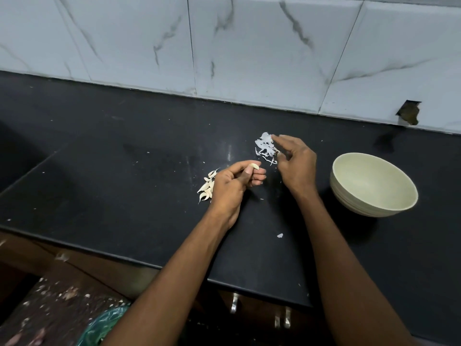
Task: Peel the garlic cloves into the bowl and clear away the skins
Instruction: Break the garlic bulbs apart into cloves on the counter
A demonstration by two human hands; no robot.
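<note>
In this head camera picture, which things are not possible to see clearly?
- Inside of the pale green round bowl: the near wall hides the bottom, so any peeled cloves there cannot be seen.
- Pile of unpeeled cream garlic cloves: the left hand covers part, so no count.
- Right hand at the white papery skins: whether it pinches a skin is unclear.
- Green bag: cut by the bottom edge.
</note>
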